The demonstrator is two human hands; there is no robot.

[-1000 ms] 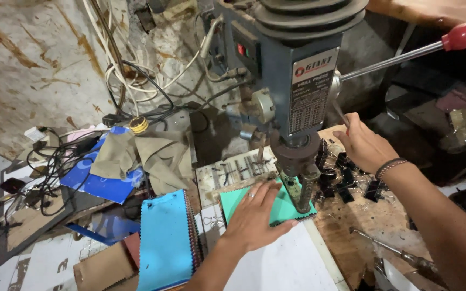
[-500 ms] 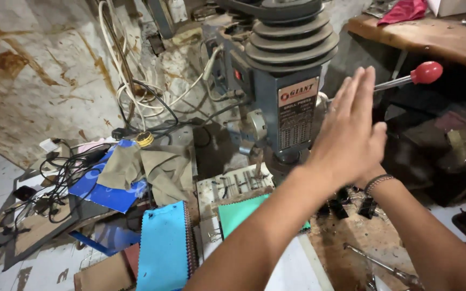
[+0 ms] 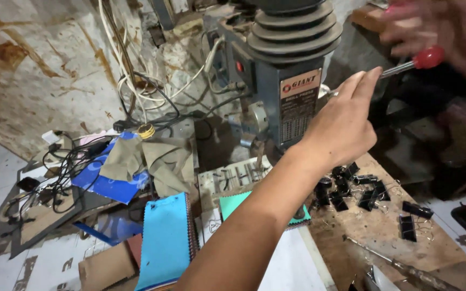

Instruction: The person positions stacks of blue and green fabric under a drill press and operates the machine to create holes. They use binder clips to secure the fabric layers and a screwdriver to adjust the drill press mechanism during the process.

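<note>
My left hand (image 3: 341, 126) is raised in front of a grey-blue drill press (image 3: 297, 91), its back toward me and the fingers half curled. The index fingertip reaches the metal lever rod (image 3: 400, 68). Its palm is hidden. My right hand (image 3: 449, 27) is a blur at the top right, fingers apart, just above the lever's red knob (image 3: 429, 56) and not closed on it. A stack of green cards (image 3: 233, 206) lies on the press table below my left forearm.
Black binder clips (image 3: 351, 188) are scattered on a wooden board (image 3: 384, 231) at the right, with a thin metal tool (image 3: 400, 264) near its front. A turquoise spiral notebook (image 3: 165, 242), an olive cloth (image 3: 152, 156), a blue folder (image 3: 109, 186) and tangled cables (image 3: 66, 172) lie at the left.
My left hand has lifted off the green cards and risen toward the lever. My right hand has left the binder clips and gone up to the red knob. The view has tilted upward.
</note>
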